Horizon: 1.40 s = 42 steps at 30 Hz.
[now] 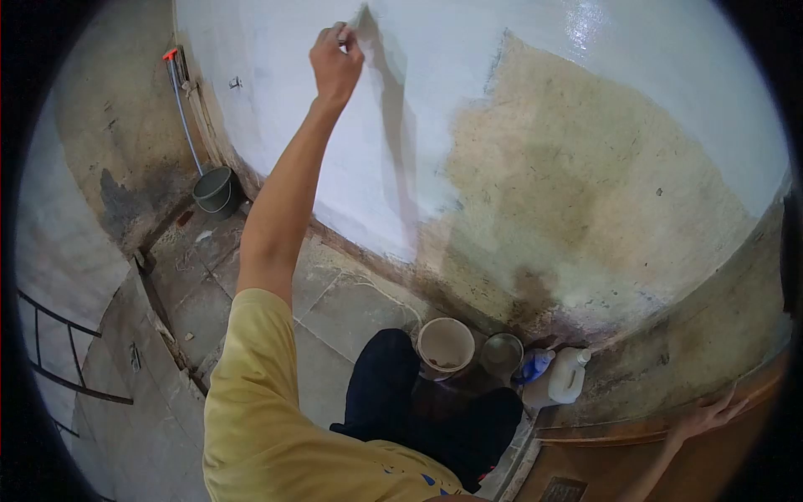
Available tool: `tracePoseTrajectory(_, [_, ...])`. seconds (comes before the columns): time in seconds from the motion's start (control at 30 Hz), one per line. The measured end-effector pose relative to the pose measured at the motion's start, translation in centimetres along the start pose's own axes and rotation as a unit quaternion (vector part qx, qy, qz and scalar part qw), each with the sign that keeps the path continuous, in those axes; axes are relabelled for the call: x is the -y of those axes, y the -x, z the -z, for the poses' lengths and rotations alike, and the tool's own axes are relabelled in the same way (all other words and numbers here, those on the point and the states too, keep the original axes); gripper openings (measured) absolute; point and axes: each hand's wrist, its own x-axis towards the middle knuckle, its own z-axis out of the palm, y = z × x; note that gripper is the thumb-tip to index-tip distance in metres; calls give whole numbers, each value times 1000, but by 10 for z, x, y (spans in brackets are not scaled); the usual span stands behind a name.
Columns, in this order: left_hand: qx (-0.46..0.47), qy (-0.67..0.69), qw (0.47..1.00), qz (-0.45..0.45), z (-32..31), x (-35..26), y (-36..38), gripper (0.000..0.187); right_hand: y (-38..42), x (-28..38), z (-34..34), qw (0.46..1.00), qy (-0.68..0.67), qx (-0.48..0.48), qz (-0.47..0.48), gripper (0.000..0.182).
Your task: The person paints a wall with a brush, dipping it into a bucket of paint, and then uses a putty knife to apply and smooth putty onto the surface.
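High on the wall, my left hand (337, 52) is closed around what looks like a paintbrush (365, 18), its tip against the white-coated part of the wall (284, 109). The tool's details are small and blurred. A bare, stained beige patch of wall (577, 167) lies to the right of the hand, bordered by white on its left and upper sides. Far off at the lower right, my right hand (711, 417) rests with fingers spread on the edge of a brown wooden panel (619, 464).
Near my knees stand a white bucket (446, 345), a metal pot (502, 355), a blue bottle (535, 366) and a white jug (569, 376). A dark bucket (216, 191) and a red-topped stick (182, 109) are in the left corner. Metal bars (79, 389) show at left.
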Motion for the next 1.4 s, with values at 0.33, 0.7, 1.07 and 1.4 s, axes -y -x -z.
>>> tracePoseTrajectory(0.33, [-18, 188, 977, 103, 12, -45, 31, 14, -5, 13, 7, 1000, 0, -26, -9, 39])
tracePoseTrajectory(0.7, [-163, 105, 979, -64, -7, -67, -50, 14, -6, 22, 9, 999, -2, -3, -44, 57])
tracePoseTrajectory(1.07, [-102, 133, 981, -98, -25, -155, -17, 11, -6, 19, 6, 999, -20, -17, -47, 39])
tracePoseTrajectory(1.4, [-20, 162, 985, -54, -66, -271, -5, 13, -11, 34, 18, 995, -58, -2, -82, 39])
